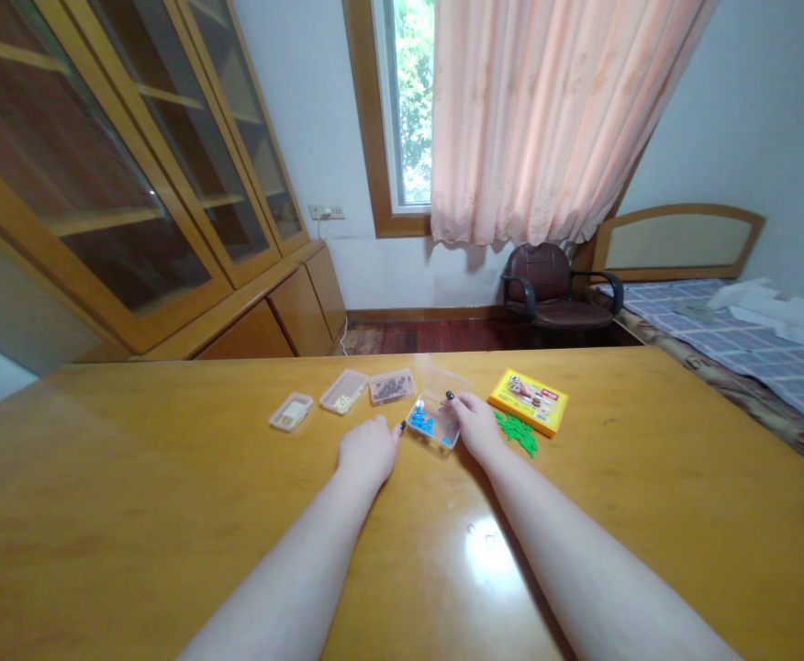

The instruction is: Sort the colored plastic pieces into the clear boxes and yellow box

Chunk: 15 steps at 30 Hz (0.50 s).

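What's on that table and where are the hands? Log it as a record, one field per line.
Surface: wooden tabletop
Right hand: at the right side of an open box; grip unclear
Left hand: near that box's left side; contact unclear
Contents: blue pieces
Further left: dark-piece box, pale-piece box, small box
Further right: green pieces beside yellow box

The head camera looked forward and down from above and behind the left hand (pixel 367 452) and right hand (pixel 479 427), well back from both, so that its wide view took in the table (pixel 412 569) around them, the cabinet (pixel 188 179) to their left, the bed (pixel 774 317) to their right and the window (pixel 413 110) beyond.
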{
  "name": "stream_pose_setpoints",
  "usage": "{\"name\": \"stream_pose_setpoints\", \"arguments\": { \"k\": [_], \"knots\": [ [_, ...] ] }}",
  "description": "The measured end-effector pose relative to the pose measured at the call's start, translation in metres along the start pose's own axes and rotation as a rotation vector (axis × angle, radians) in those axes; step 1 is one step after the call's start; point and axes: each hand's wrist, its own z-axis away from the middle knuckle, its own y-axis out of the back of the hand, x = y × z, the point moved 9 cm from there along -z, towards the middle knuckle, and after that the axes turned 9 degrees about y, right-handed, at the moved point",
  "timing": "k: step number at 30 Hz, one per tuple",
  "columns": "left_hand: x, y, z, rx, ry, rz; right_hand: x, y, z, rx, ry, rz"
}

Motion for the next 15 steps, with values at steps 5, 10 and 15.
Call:
{"name": "stream_pose_setpoints", "arguments": {
  "k": [5, 10, 15],
  "knots": [
    [0.020, -0.006, 0.008, 0.049, -0.029, -0.054, 0.000, -0.001, 0.000, -0.014, 0.006, 0.000],
    [0.024, -0.010, 0.004, 0.061, -0.048, -0.052, 0.003, -0.001, -0.001, -0.004, 0.031, -0.025],
    [0.017, -0.008, -0.004, 0.033, -0.043, -0.020, 0.004, -0.001, -0.001, -0.015, 0.030, 0.029]
  ]
}}
